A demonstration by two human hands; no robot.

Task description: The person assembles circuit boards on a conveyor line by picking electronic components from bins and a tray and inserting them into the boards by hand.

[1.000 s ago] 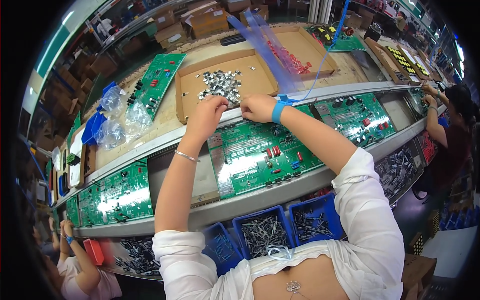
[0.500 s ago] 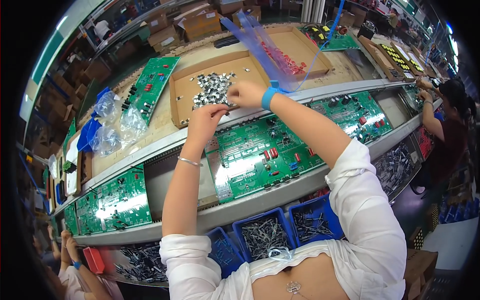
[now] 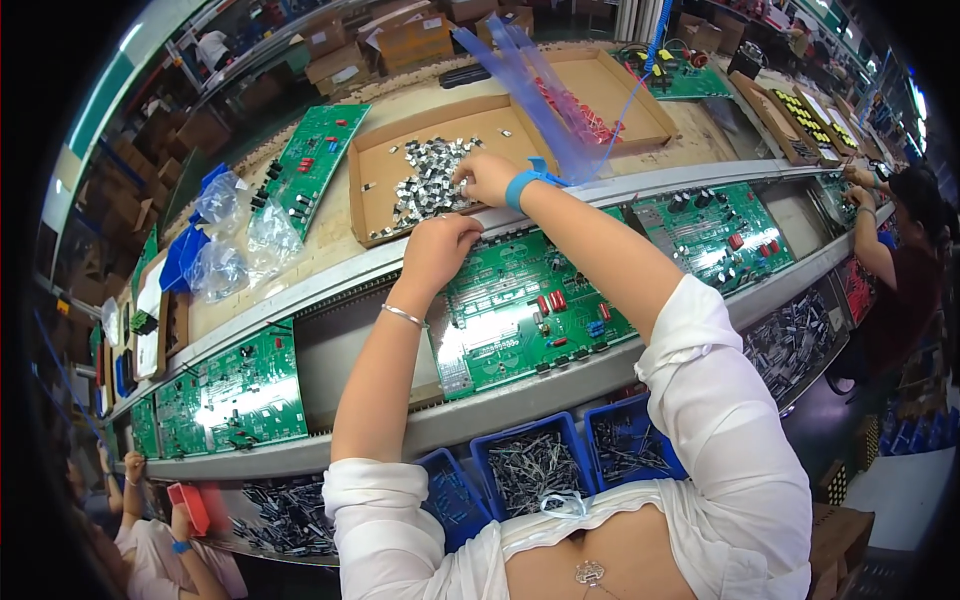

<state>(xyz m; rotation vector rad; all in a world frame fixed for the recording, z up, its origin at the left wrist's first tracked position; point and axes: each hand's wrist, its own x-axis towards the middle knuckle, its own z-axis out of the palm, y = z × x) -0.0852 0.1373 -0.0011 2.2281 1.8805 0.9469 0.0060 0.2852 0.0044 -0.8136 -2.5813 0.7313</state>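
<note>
My left hand [image 3: 440, 250] is at the far left edge of a green circuit board [image 3: 500, 345] on the line. Its thumb and fingertips are pressed together, and whatever they hold is hidden. Beyond it, my right hand [image 3: 488, 180], with a blue strap at the wrist, reaches into a shallow cardboard tray [image 3: 382, 160]. The fingers curl down at the right side of a heap of small white-and-black components [image 3: 432, 178]; anything between their tips cannot be made out. Red and blue parts stand on the board.
Blue bins [image 3: 480, 435] of leaded components sit before me. Another circuit board [image 3: 230, 395] lies left on the metal rail. Plastic bags [image 3: 272, 235] and an upright board [image 3: 318, 160] are behind. Co-workers sit at both sides; one at left reaches to a red bin [image 3: 190, 505].
My left hand has moved from the tray's near rim to the right, down onto the board's far edge. My right hand stays at the heap. The left co-worker's hand has moved to the red bin.
</note>
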